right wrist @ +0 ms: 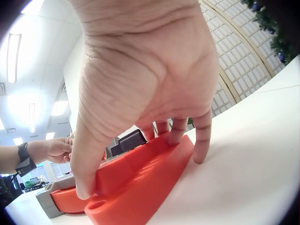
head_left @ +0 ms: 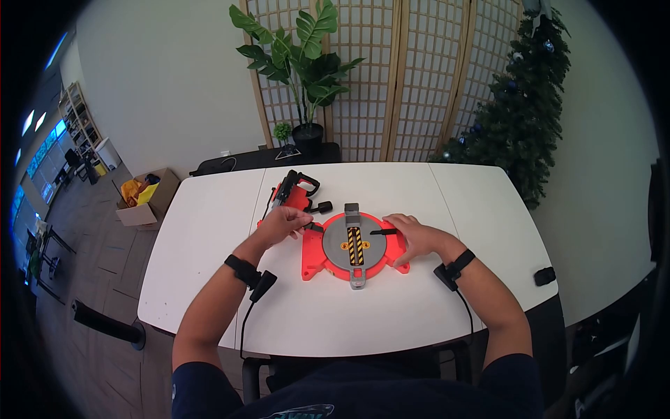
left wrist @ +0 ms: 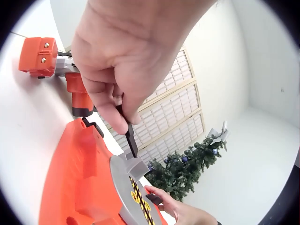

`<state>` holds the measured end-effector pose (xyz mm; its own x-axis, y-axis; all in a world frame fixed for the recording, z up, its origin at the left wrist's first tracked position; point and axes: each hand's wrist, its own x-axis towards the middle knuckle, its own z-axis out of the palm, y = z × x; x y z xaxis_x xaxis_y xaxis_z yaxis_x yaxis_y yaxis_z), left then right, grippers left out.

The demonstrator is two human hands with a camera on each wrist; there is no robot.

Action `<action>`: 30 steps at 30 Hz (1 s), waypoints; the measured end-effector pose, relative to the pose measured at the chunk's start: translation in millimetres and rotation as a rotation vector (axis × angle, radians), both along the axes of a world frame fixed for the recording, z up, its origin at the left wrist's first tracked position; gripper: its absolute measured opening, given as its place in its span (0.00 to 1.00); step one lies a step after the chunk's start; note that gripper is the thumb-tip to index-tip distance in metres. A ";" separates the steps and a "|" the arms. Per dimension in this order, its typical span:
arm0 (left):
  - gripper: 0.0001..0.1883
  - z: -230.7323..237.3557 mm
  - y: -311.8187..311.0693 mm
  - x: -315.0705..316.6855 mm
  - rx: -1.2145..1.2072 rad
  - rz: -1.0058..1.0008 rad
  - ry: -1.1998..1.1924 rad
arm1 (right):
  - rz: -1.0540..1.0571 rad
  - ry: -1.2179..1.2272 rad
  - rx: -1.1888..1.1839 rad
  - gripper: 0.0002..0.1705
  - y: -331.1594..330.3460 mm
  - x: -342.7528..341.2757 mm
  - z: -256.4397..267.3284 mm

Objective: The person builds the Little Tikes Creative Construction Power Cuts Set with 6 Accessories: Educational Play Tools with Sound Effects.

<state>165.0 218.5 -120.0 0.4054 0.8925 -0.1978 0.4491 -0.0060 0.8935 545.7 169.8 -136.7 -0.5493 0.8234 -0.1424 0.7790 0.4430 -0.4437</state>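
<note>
A red base [head_left: 312,258] carries a round grey disc [head_left: 336,246] with a black-and-yellow striped slot. My left hand [head_left: 283,225] is over its left side, pinching a small black piece [left wrist: 131,141] between thumb and fingers, above the grey bracket [left wrist: 136,168] in the left wrist view. At the base's right side my right hand [head_left: 422,239] grips the red edge [right wrist: 136,173], thumb near and fingers farther back. Another black piece [head_left: 383,232] lies beside those fingertips; whether they touch it is unclear.
A red-and-black toy tool [head_left: 296,192] lies behind the left hand on the white table [head_left: 202,251]. A black object [head_left: 544,276] sits at the right edge. Behind stand a potted plant [head_left: 308,136], a lattice screen [head_left: 419,84] and a decorated tree [head_left: 516,119].
</note>
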 end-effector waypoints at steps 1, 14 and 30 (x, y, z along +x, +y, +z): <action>0.12 -1.5 -0.1 0.3 -0.017 0.018 -0.098 | -0.001 0.002 -0.005 0.73 -0.3 0.0 0.2; 0.11 -16.2 2.4 10.6 0.093 -0.017 0.061 | 0.002 0.014 -0.006 0.74 -1.0 0.5 0.2; 0.07 -9.5 -3.0 26.5 0.428 -0.088 0.331 | -0.016 -0.001 -0.021 0.73 -2.3 -1.7 2.9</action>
